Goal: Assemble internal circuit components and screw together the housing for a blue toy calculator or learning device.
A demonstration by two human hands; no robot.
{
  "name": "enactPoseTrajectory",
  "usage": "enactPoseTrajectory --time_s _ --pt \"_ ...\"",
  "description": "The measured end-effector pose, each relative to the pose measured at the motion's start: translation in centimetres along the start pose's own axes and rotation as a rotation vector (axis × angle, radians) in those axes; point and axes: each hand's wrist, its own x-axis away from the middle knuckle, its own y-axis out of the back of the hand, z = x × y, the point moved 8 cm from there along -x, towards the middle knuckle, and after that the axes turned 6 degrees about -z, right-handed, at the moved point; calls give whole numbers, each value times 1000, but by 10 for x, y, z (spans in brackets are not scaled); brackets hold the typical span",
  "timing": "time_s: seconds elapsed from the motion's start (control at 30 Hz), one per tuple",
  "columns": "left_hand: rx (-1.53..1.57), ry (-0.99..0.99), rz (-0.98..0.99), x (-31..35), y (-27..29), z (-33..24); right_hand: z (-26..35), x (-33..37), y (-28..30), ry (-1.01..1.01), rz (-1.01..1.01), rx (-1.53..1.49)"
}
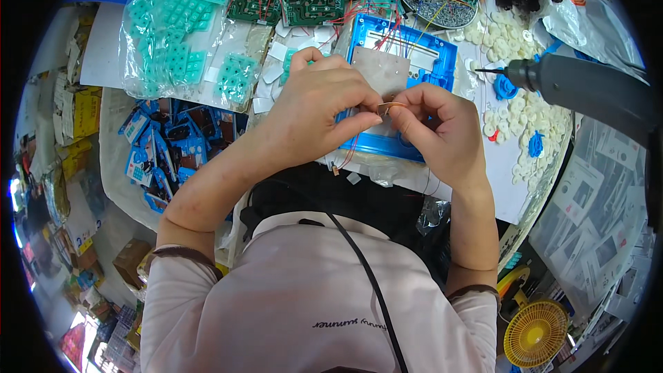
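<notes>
Pinching a small thin strip (pixel 393 104), the right hand (pixel 445 131) holds it above a blue plastic case (pixel 380 146). The left hand (pixel 314 107) has thumb and forefinger nearly together at the strip's left end; their hold cannot be confirmed.

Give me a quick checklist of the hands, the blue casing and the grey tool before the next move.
1. Right hand has a grip on the small thin piece: ok, pinched between thumb and finger.
2. Left hand also holds it: cannot tell; its fingertips are at the piece, but contact is unclear.
3. Blue casing open, inside facing up: ok.
4. Red wires off the casing: not ok, some cross its far edge.
5. Grey tool apart from the hands: ok, its thin bit is right of the casing.
</notes>
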Motion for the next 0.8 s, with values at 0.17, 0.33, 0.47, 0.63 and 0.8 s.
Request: enactPoseTrajectory --time_s 0.17,0.33,0.47,0.63,0.8 --pt "-12 13 -23 -1 -1 1 -3 1 1 -12 1 -73" --pt "-12 66 -51 -2 -7 1 -2 2 3 -20 -15 -62" --pt "-21 71 -73 -4 -9 -4 -6 2 4 -12 -22 -75" --pt "-68 35 -64 -3 -7 -3 -8 3 10 3 -55 -84" --pt "-25 75 -66 -4 -5 -6 -9 3 8 -1 -61 -96"
